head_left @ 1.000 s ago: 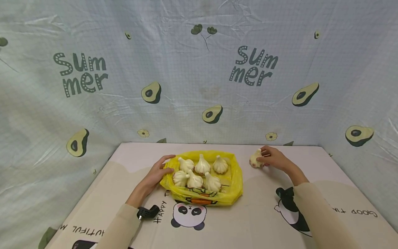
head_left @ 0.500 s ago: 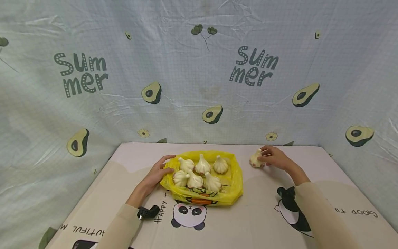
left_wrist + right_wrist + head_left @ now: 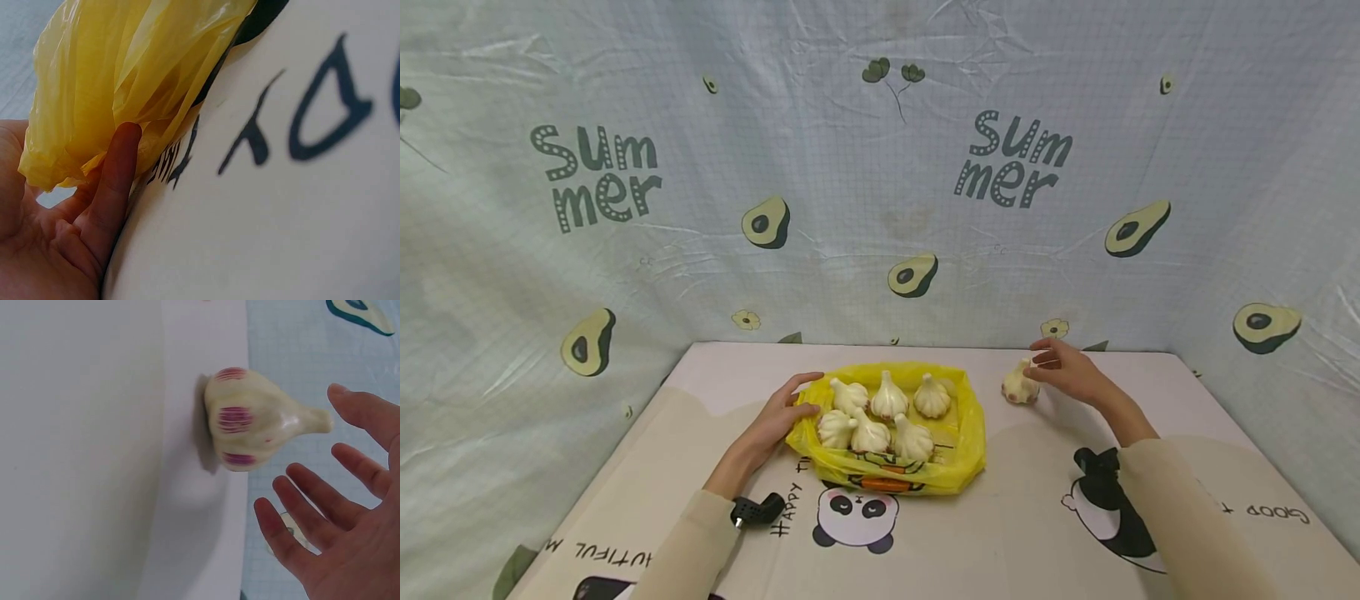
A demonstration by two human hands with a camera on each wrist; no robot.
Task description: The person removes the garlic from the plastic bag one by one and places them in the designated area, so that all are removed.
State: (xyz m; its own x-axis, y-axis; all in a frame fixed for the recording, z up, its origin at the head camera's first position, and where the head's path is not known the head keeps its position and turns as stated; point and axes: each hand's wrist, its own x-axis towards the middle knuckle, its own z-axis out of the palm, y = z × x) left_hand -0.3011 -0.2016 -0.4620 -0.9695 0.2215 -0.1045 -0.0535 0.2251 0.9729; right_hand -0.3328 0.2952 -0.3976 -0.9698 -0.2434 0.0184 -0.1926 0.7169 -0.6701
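A yellow plastic bag [image 3: 951,475] with an open top holds several white garlic bulbs [image 3: 871,433]. My left hand [image 3: 772,423] grips the bag's left side, thumb and fingers around its edge. In the left wrist view, folds of the bag [image 3: 144,69] hide part of that hand [image 3: 69,237]. To the right, one garlic bulb [image 3: 1019,385] sits upright on the table. My right hand [image 3: 1072,375] is just right of this bulb, fingers spread and holding nothing. In the right wrist view, a gap shows between that hand [image 3: 350,519] and the purple-streaked bulb [image 3: 250,422].
The pale table [image 3: 1000,533] carries printed pandas and lettering. Its back edge meets a hanging sheet [image 3: 850,167] printed with avocados, which also closes in both sides. A dark object [image 3: 598,588] shows at the bottom left, partly hidden by the left sleeve.
My right hand has let go of the single garlic bulb, its fingers opening and rising slightly up and right. The bulb stays standing. The left hand and bag have not moved.
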